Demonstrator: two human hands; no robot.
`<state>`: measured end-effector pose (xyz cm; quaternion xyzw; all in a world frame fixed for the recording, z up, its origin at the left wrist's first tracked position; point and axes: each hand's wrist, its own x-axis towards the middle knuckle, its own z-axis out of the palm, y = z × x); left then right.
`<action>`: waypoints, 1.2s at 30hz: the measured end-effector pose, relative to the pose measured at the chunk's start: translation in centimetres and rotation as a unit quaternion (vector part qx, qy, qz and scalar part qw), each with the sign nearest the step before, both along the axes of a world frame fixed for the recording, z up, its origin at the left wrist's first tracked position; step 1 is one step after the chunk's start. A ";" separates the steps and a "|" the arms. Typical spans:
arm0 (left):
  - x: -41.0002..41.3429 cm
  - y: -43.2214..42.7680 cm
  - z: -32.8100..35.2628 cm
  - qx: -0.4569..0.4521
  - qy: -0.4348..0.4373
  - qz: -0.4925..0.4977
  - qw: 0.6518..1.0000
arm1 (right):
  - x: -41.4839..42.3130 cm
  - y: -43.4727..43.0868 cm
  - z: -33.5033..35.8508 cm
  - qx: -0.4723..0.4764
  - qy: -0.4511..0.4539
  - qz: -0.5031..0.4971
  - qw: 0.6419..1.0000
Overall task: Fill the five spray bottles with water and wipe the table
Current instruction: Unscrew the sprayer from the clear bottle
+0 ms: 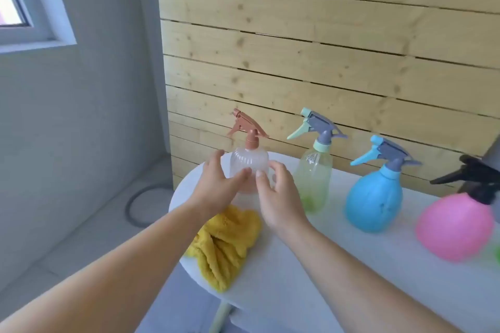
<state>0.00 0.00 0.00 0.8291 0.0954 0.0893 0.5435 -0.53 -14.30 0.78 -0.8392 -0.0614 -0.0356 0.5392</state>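
1. Head view: a person's two bare forearms are reaching forward over the left end of a white table (351,273).
2. The left hand (216,184) is spreading its fingers beside a clear spray bottle (249,162), with the thumb touching the front of the bottle.
3. The right hand (278,197) is curling its fingers at the bottle's right side, thumb on the front (whether it is actually gripping, I cannot tell).
4. The clear bottle is standing upright near the table's far left edge, wearing a terracotta trigger head (247,127).
5. To its right, a green bottle (313,178), a blue bottle (374,197) and a pink bottle (454,227) are standing in a row along a wooden plank wall (324,48).
6. A crumpled yellow cloth (224,243) is lying on the table under the wrists, hanging slightly over the near edge.
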 end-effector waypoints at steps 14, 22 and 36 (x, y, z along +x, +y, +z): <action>-0.4 0.3 -0.1 0.024 -0.083 -0.027 0.996 | -2.2 0.0 2.1 0.109 0.016 0.052 0.993; -11.5 -4.1 3.6 0.100 -0.194 -0.062 0.974 | -12.2 -5.5 6.1 0.099 -0.028 0.029 0.994; -30.3 -14.2 5.6 0.047 -0.130 -0.256 0.957 | -28.9 -18.0 8.5 0.294 -0.007 -0.066 0.954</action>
